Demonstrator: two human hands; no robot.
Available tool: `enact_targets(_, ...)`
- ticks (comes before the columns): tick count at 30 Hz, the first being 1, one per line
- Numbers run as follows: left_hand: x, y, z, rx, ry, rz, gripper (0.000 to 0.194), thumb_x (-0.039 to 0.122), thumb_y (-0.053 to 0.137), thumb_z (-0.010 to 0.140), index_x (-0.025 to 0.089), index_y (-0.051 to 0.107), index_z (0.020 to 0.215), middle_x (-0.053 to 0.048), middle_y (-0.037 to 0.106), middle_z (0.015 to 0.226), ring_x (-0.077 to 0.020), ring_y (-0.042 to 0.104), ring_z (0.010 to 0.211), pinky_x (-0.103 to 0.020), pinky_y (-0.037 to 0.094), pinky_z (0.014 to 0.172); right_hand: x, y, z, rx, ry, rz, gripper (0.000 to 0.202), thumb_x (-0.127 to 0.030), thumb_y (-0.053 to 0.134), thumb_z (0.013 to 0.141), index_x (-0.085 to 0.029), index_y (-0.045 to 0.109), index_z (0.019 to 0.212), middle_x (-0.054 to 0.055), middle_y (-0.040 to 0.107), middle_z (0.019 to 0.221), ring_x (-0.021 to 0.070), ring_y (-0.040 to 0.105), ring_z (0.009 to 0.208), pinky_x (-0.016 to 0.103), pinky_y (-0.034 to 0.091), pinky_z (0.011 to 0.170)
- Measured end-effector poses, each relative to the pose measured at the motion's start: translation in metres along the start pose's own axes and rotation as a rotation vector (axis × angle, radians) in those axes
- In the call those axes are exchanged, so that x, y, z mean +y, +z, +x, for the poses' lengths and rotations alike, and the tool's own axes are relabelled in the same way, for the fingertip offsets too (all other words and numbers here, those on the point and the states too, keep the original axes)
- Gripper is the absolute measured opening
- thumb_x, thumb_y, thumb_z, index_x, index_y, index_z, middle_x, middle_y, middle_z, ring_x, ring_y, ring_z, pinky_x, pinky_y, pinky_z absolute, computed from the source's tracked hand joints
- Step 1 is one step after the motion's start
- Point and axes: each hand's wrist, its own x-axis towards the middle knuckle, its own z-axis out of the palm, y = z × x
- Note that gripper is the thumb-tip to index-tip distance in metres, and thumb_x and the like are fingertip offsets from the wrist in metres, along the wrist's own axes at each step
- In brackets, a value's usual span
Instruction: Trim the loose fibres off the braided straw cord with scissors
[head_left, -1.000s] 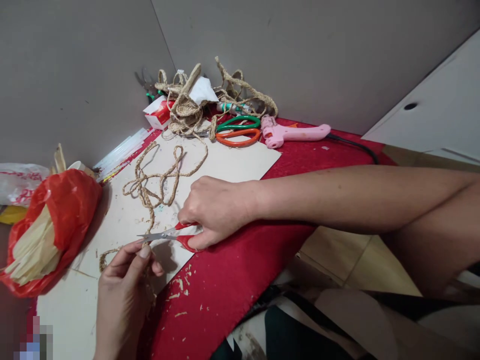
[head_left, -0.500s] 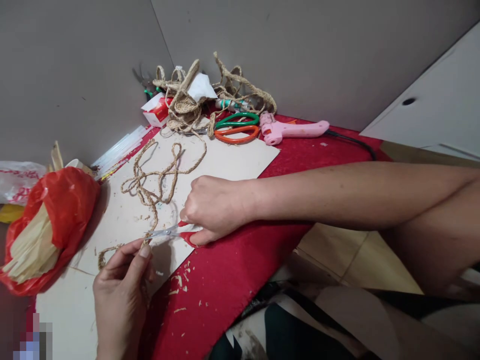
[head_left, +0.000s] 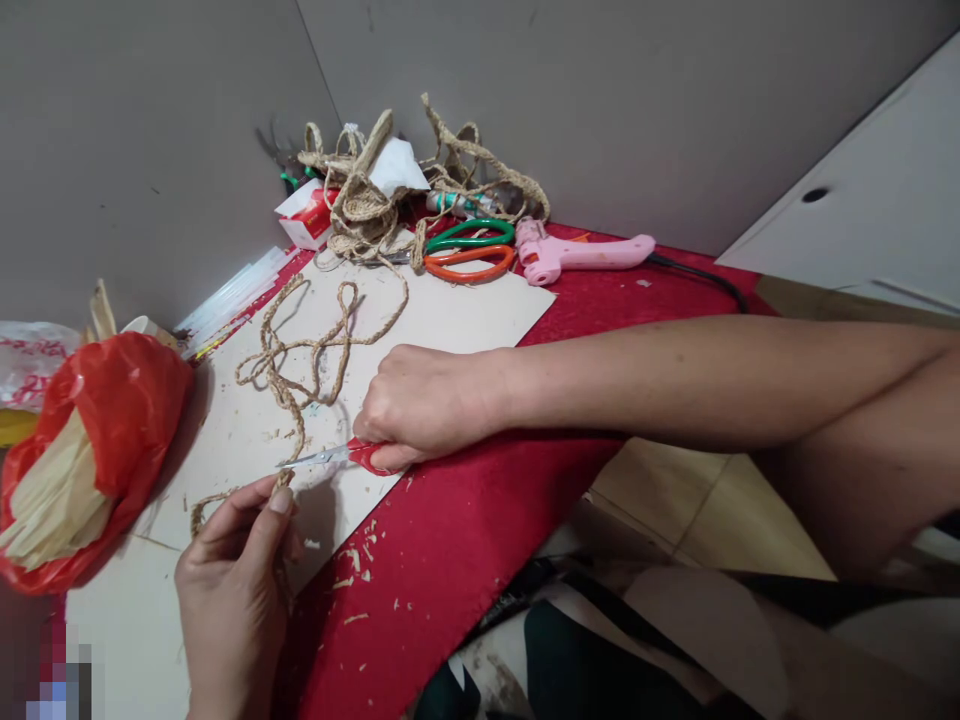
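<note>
My left hand (head_left: 240, 570) pinches a piece of braided straw cord between thumb and fingertips, above a white board (head_left: 480, 325). Red-handled scissors (head_left: 367, 457) are in my right hand (head_left: 427, 405), their blades pointing left and looking closed just above my left fingertips. A long braided cord (head_left: 330, 345) lies in loops on the board, its lower end reaching down to the blades. Whether that end is apart from the held piece is hard to tell. Another bit of braid (head_left: 199, 510) curves out behind my left hand.
A red bag (head_left: 142, 400) of pale straw strips stands at the left, near clear sticks (head_left: 236, 300). At the back are piled braid (head_left: 367, 200), scissors with green and orange handles (head_left: 471, 250) and a pink glue gun (head_left: 585, 255). Straw scraps litter the red cloth (head_left: 442, 540).
The scissor blades have come together, and my right thumb has moved up towards the fingers. The view has shifted slightly. My left hand keeps its pinch.
</note>
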Motion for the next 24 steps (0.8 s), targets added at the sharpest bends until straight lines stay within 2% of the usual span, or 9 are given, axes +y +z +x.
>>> enact_targets(4, -0.001, 0.001, -0.001, 0.0, 0.0, 0.058, 0.029, 0.032, 0.079, 0.065, 0.022, 0.072, 0.091, 0.004, 0.059, 0.057, -0.007, 0.047, 0.047, -0.015, 0.036, 0.041, -0.002, 0.003, -0.001, 0.039, 0.016, -0.038, 0.035, -0.045, 0.052, 0.081, -0.016, 0.069, 0.075, 0.007, 0.068, 0.067, 0.016, 0.056, 0.059, 0.028, 0.02, 0.054)
enact_targets(9, -0.006, 0.0, -0.001, 0.01, 0.043, 0.12, 0.033, 0.033, 0.079, 0.064, 0.022, 0.072, 0.095, 0.002, 0.064, 0.065, -0.0082, 0.051, 0.05, -0.017, 0.041, 0.045, -0.007, 0.007, 0.001, 0.049, 0.054, -0.041, 0.039, -0.049, 0.051, 0.079, -0.014, 0.07, 0.078, 0.01, 0.069, 0.067, 0.0187, 0.059, 0.062, 0.028, 0.024, 0.055)
enact_targets(17, -0.007, 0.001, -0.002, 0.029, 0.034, 0.129, 0.034, 0.035, 0.079, 0.065, 0.021, 0.072, 0.095, 0.003, 0.063, 0.062, -0.0082, 0.05, 0.05, -0.017, 0.038, 0.043, -0.007, 0.004, 0.004, -0.003, 0.074, 0.013, 0.027, -0.035, 0.051, 0.085, -0.016, 0.069, 0.08, 0.007, 0.07, 0.075, 0.0141, 0.056, 0.061, 0.027, 0.02, 0.053)
enact_targets(19, -0.004, 0.002, -0.002, 0.036, 0.018, 0.087, 0.033, 0.034, 0.079, 0.065, 0.022, 0.072, 0.094, 0.003, 0.062, 0.062, -0.008, 0.05, 0.049, -0.016, 0.037, 0.042, -0.005, 0.004, 0.004, 0.055, 0.085, 0.055, 0.027, -0.035, 0.05, 0.085, -0.017, 0.068, 0.078, 0.005, 0.069, 0.072, 0.0127, 0.054, 0.06, 0.027, 0.019, 0.053)
enact_targets(21, -0.001, 0.004, -0.002, 0.003, -0.03, 0.019, 0.03, 0.033, 0.08, 0.064, 0.022, 0.071, 0.092, 0.003, 0.062, 0.062, -0.007, 0.049, 0.047, -0.016, 0.037, 0.041, -0.004, 0.005, 0.004, 0.172, 0.098, 0.127, 0.027, -0.036, 0.049, 0.086, -0.017, 0.067, 0.078, 0.002, 0.067, 0.071, 0.0118, 0.053, 0.061, 0.026, 0.021, 0.053)
enact_targets(24, 0.004, 0.006, -0.002, -0.149, -0.165, -0.081, 0.023, 0.03, 0.079, 0.066, 0.02, 0.07, 0.084, 0.004, 0.058, 0.06, -0.0047, 0.045, 0.043, -0.014, 0.034, 0.04, -0.003, 0.003, 0.004, 0.365, 0.013, 0.225, 0.025, -0.033, 0.047, 0.089, -0.016, 0.065, 0.089, 0.002, 0.067, 0.08, 0.0111, 0.056, 0.072, 0.023, 0.031, 0.061)
